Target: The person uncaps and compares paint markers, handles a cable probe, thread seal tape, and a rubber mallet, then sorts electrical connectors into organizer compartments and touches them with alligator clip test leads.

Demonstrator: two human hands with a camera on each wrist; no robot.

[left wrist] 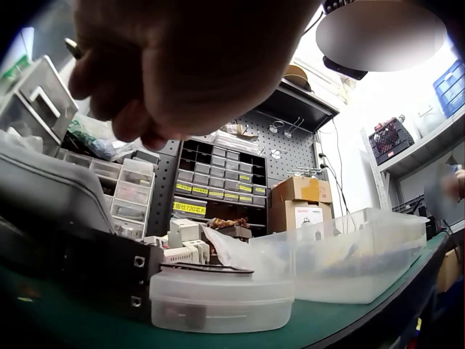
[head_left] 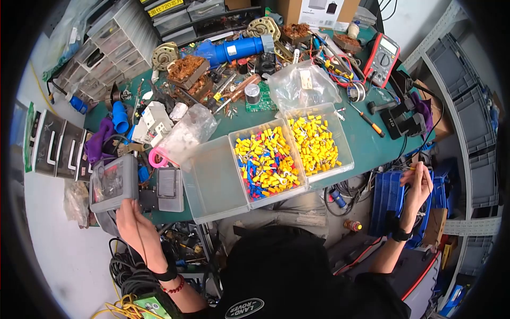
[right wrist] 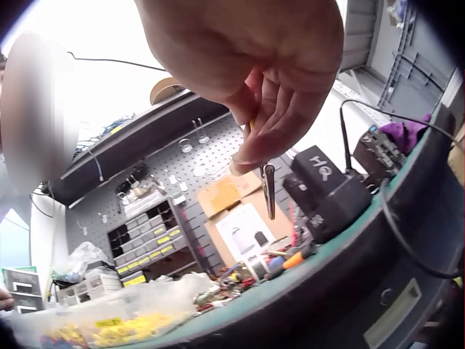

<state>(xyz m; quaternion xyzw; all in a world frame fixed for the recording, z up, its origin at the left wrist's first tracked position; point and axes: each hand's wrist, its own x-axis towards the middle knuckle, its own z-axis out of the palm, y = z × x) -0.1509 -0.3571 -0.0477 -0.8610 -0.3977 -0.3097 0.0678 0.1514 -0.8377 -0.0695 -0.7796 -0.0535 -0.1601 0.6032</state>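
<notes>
At the left, my left hand (head_left: pixel 137 228) has its fingers curled beside the grey case (head_left: pixel 112 183) at the bench edge. A thin dark lead (head_left: pixel 139 234) runs from these fingers down across the hand, and a small metal tip (left wrist: pixel 73 49) pokes out past them. Out to the right, off the bench, my right hand (head_left: pixel 418 186) pinches a slim silver crocodile clip (right wrist: pixel 269 190) with a bit of yellow between the fingers. The clip points away from the fingertips. A clear divided box (head_left: pixel 212 175) holds yellow, blue and red crimp terminals (head_left: pixel 268 162) between the hands.
Loose parts and tools crowd the back of the bench, with a blue plug (head_left: pixel 228 51) and a red multimeter (head_left: pixel 382 59). A black battery charger (head_left: pixel 402 121) stands near the right edge. Plastic bags lie behind the box. Blue crates (head_left: pixel 386 199) sit below my right hand.
</notes>
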